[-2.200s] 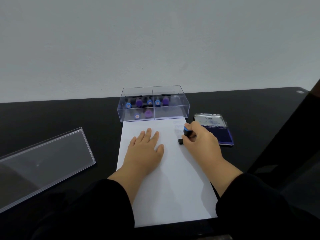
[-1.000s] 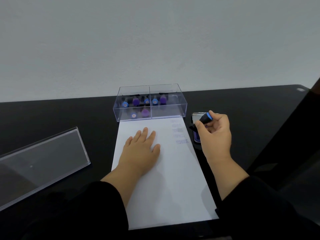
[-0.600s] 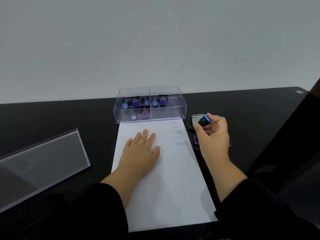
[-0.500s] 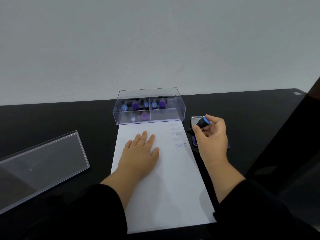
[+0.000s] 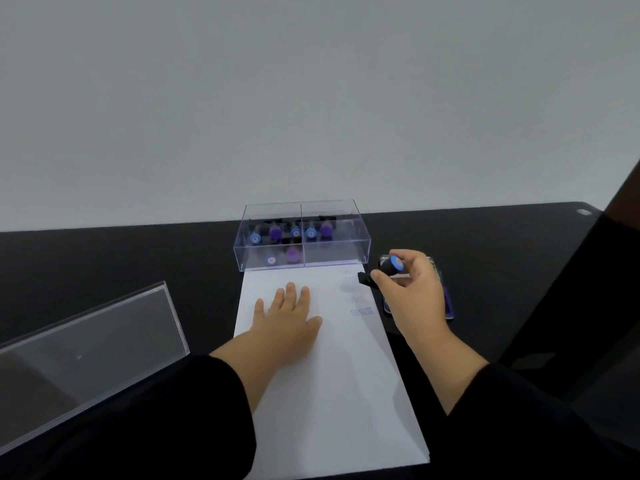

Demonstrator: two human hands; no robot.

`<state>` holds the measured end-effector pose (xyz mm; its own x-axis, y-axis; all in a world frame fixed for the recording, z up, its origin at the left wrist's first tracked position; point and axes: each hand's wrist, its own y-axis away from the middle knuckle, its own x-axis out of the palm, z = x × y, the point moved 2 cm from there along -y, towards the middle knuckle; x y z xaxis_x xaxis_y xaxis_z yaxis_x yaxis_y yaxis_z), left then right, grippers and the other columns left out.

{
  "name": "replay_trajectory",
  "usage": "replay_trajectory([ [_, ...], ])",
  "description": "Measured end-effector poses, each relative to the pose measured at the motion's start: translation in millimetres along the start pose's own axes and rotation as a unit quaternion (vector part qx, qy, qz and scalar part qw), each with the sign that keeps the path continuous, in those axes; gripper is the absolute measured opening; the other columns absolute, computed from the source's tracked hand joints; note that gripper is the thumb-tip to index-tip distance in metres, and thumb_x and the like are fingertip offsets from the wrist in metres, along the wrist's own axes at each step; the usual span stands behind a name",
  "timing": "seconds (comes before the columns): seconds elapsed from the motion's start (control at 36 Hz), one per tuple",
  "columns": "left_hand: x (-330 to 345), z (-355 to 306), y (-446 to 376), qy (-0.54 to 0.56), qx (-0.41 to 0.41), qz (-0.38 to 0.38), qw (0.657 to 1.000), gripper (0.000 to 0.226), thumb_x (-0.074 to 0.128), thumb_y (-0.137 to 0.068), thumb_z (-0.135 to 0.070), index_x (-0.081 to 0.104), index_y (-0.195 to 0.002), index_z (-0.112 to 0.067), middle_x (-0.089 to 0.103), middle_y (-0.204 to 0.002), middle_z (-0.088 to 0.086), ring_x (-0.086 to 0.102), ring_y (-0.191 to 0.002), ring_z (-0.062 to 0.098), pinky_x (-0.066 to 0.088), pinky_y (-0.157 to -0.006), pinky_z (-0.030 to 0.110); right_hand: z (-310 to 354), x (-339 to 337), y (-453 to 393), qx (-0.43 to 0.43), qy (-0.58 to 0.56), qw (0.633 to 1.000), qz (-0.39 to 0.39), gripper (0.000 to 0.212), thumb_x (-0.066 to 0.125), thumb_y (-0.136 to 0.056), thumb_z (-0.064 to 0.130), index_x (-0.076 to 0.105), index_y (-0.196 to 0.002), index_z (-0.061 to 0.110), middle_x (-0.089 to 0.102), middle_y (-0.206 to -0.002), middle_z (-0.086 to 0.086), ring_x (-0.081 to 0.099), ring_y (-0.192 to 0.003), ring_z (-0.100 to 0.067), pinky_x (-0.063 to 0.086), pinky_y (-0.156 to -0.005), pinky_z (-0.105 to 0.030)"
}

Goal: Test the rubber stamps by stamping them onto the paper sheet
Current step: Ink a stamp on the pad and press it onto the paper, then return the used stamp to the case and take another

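Right hand (image 5: 414, 292) pinches black blue-capped rubber stamp (image 5: 387, 270), tilted, over white paper sheet's (image 5: 332, 375) right edge. Left hand (image 5: 285, 322) flat, pinning sheet. Risk: tilted press gives partial print, or overlaps blue prints (image 5: 358, 299).

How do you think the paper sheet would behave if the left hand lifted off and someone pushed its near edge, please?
The paper sheet looks thin and lies flat on the smooth black table, so it would probably slide easily. The left hand rests flat on it, likely to stop that. Picked up by one edge, it would probably droop.
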<state>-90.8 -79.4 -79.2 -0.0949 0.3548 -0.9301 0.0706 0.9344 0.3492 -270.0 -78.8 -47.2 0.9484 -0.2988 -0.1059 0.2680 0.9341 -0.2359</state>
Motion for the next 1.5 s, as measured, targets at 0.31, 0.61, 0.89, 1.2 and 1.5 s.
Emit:
replay_trajectory([
  [0.31,-53,-9,-20,0.016,0.02,-0.104,0.994,0.058,0.012,-0.103,-0.04,-0.017,-0.15,-0.022,-0.029,-0.154,0.007,-0.026,-0.143,0.022,-0.011,-0.115,0.044,45,13,-54,-0.053,0.065,0.995,0.061,0.038,0.067,-0.085,0.009,0.05,-0.109,0.032,0.053,-0.09,0.019,0.057,-0.076,0.003,0.044,-0.06,-0.001],
  [0.61,-92,-1,-90,0.014,0.022,-0.13,0.991,0.057,0.012,-0.103,-0.042,-0.007,-0.152,-0.021,-0.021,-0.158,0.004,-0.02,-0.145,0.02,-0.008,-0.116,0.045,35,41,-119,-0.08,0.219,0.966,0.116,0.025,0.064,-0.087,0.014,0.056,-0.107,0.028,0.052,-0.103,0.003,0.053,-0.076,-0.009,0.044,-0.064,-0.018],
  [0.89,-83,12,-125,-0.008,0.036,-0.117,0.992,0.055,0.01,-0.103,-0.039,-0.006,-0.152,-0.021,-0.013,-0.16,0.001,-0.01,-0.147,0.017,-0.006,-0.118,0.042,18,59,-151,-0.021,0.366,0.904,0.218,0.022,0.06,-0.083,0.007,0.055,-0.096,0.023,0.053,-0.093,0.0,0.049,-0.068,-0.011,0.04,-0.054,-0.017],
  [1.2,-80,13,-127,0.017,0.046,-0.123,0.991,0.054,0.012,-0.103,-0.036,-0.004,-0.152,-0.022,-0.011,-0.16,0.001,-0.01,-0.147,0.017,-0.005,-0.118,0.039,33,74,-158,0.025,0.456,0.83,0.32,0.025,0.047,-0.089,0.008,0.062,-0.109,0.013,0.067,-0.089,-0.005,0.066,-0.083,-0.02,0.051,-0.084,-0.031],
  [1.5,-79,13,-128,0.024,0.05,-0.127,0.99,0.054,0.014,-0.102,-0.034,-0.003,-0.153,-0.023,-0.01,-0.16,0.001,-0.01,-0.147,0.016,-0.006,-0.118,0.038,33,82,-162,-0.05,0.578,0.722,0.377,0.029,0.07,-0.081,0.017,0.065,-0.11,0.017,0.068,-0.105,-0.003,0.058,-0.083,-0.014,0.042,-0.066,-0.019],
])
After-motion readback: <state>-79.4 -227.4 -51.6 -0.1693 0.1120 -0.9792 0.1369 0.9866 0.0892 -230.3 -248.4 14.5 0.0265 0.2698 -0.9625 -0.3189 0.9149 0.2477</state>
